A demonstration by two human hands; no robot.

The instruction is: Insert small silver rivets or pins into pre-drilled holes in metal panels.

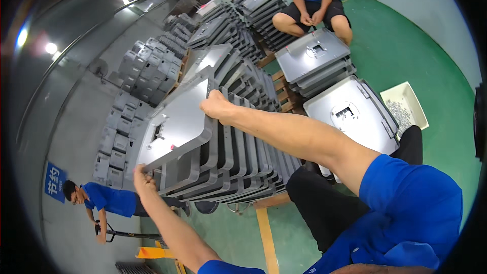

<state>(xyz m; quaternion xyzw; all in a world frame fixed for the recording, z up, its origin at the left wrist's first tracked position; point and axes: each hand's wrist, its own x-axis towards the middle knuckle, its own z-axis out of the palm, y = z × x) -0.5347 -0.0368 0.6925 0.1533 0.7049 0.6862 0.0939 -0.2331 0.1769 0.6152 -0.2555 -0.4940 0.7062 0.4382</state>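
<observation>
A grey metal panel (185,114) with rounded corners, a small rectangular cutout and a red spot lies tilted on top of a tall stack of similar panels (238,157). My right hand (217,106) is closed round its right edge, near the far corner. At the panel's near left corner my left hand (144,178) grips the edge, its fingers partly curled underneath. Whether the panel rests fully on the stack or is slightly raised, I cannot tell.
Beside my legs lies another pale panel (350,114), next to a cream bin (406,101) of small metal parts. Further off, a seated person (309,0) is behind a short panel stack (314,56). At left, another person (106,198) holds a pallet jack handle (132,234). More stacks fill the back.
</observation>
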